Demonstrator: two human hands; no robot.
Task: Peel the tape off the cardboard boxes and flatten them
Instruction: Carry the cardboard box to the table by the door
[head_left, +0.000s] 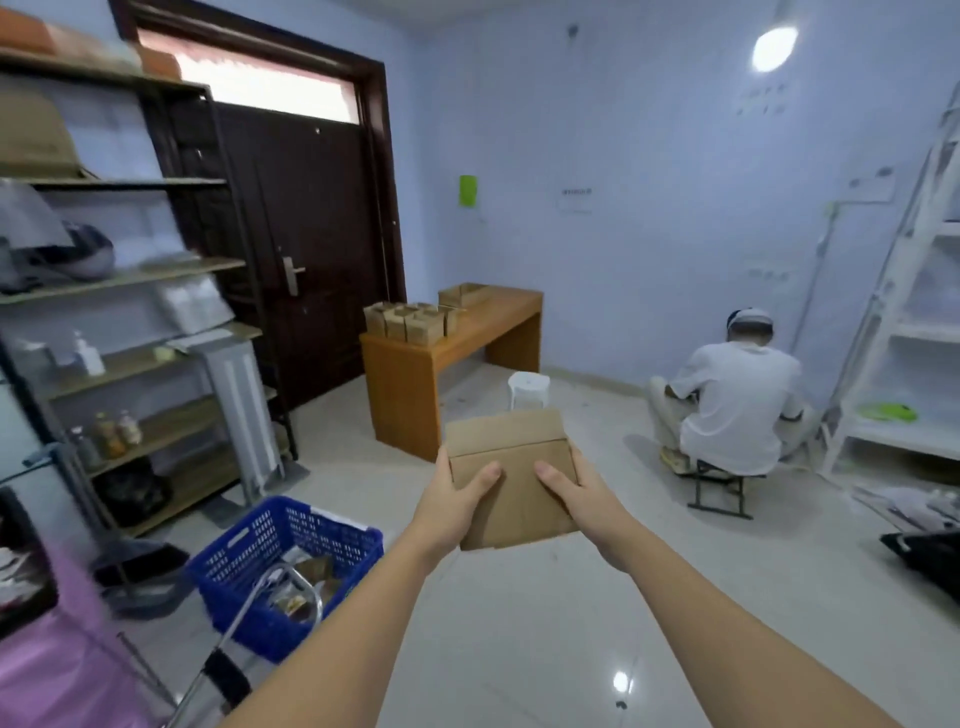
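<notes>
A brown cardboard box (514, 499) is held out in front of me, above the floor, with both arms stretched forward. It looks pressed flat, with a flap standing up along its far edge. My left hand (457, 496) grips its left side, thumb on top. My right hand (576, 493) grips its right side the same way. No tape is visible on the face toward me. Several more small cardboard boxes (410, 319) stand upright on a wooden bench (498, 325) against the far wall.
A blue plastic basket (244, 558) with packets sits on the floor at lower left. Metal shelves (156, 364) line the left wall beside a dark door (311, 249). A white stool (529, 387) stands past the bench. A person (737, 405) sits at right, back turned, near white shelving (898, 332).
</notes>
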